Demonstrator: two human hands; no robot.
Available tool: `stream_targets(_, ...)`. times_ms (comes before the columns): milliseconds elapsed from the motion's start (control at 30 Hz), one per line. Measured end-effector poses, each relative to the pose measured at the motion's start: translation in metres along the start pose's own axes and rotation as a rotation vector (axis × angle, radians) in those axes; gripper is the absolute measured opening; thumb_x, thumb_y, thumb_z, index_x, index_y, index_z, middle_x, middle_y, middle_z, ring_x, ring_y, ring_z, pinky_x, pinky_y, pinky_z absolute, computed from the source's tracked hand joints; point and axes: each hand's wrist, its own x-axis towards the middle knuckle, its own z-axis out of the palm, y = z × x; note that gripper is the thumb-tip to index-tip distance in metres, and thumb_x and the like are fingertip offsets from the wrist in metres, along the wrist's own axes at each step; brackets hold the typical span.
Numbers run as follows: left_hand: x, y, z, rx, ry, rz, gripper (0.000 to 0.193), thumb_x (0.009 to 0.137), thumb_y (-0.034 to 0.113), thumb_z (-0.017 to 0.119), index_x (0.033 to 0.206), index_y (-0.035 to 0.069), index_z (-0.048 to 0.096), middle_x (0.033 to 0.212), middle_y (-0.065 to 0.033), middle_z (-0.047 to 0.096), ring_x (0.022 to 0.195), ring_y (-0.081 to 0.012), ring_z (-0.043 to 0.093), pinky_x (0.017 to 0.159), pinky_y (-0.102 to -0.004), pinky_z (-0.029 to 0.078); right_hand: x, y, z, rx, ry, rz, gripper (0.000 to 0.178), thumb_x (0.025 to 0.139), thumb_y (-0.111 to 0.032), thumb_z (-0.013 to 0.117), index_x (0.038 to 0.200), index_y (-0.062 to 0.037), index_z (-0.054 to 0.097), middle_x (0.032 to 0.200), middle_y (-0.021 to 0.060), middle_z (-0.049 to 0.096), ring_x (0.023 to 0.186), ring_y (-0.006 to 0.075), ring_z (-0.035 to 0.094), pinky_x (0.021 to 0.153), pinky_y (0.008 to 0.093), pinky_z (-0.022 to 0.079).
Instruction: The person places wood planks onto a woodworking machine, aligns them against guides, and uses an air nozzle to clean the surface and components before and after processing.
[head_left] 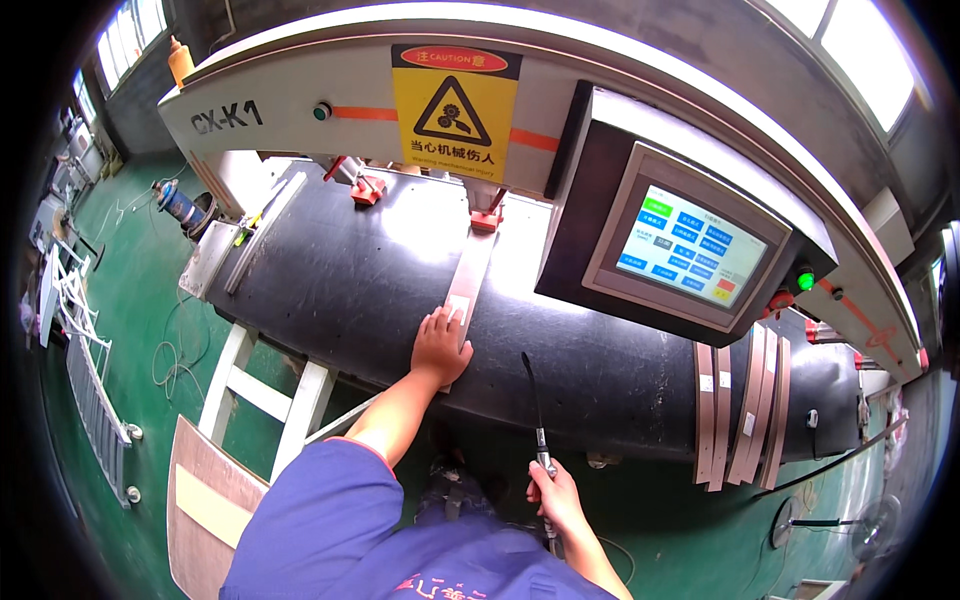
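Observation:
My left hand (440,348) lies with its fingers spread over the near part of a brown wooden strip (477,262). The strip reaches across the black machine table (370,265), its far end at a red clamp foot (486,219). A small white label on the strip is just beyond my fingertips. Low in front of my body, my right hand (556,497) is closed around an air blow gun (543,455) with a silver body. Its thin black nozzle points up toward the table's front edge.
A control box with a lit touchscreen (690,245) overhangs the table at right. Several curved wooden strips (748,405) lie beyond it. Another red clamp foot (367,190) is farther left. A white frame (260,390) and a curved wooden panel (200,510) stand at lower left.

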Motion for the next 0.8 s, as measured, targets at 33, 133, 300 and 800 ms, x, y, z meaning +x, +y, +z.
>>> stream_targets(33,-0.001,-0.002,0.001,-0.004,0.005,0.001,0.063,0.085,0.033,0.059,0.139,0.006,0.041,0.145,-0.0179,0.04,0.136,-0.0335,0.037,0.115,-0.0474,0.028,0.0,-0.001,0.001,-0.01,-0.005,0.0,0.033,0.096,-0.04,0.058,0.089,-0.0076,0.058,0.067,0.0005,0.06,0.062,0.009,0.06,0.048,0.0259,0.046)
stream_targets(133,-0.001,-0.002,0.0,-0.017,0.027,0.011,0.063,0.084,0.031,0.06,0.139,0.006,0.041,0.143,-0.0176,0.041,0.134,-0.0342,0.039,0.114,-0.047,0.029,0.001,-0.002,0.005,-0.032,-0.028,-0.004,0.034,0.096,-0.04,0.058,0.09,-0.0073,0.059,0.067,0.0007,0.06,0.062,0.0093,0.06,0.049,0.0262,0.047)
stream_targets(300,-0.001,0.0,-0.001,-0.018,0.047,0.017,0.063,0.084,0.029,0.061,0.138,0.005,0.042,0.141,-0.0174,0.042,0.132,-0.035,0.04,0.113,-0.0465,0.03,0.002,-0.006,0.012,-0.045,-0.059,-0.027,0.034,0.096,-0.04,0.058,0.09,-0.0068,0.059,0.067,0.001,0.06,0.062,0.0095,0.059,0.05,0.0269,0.046)
stream_targets(800,0.001,0.0,-0.001,-0.011,0.021,0.016,0.064,0.083,0.029,0.06,0.139,0.006,0.04,0.144,-0.0188,0.04,0.134,-0.0348,0.039,0.114,-0.0473,0.029,0.014,-0.015,0.01,0.029,0.0,-0.046,0.032,0.097,-0.038,0.058,0.088,-0.0071,0.056,0.064,0.0009,0.058,0.057,0.0096,0.057,0.044,0.0255,0.043)
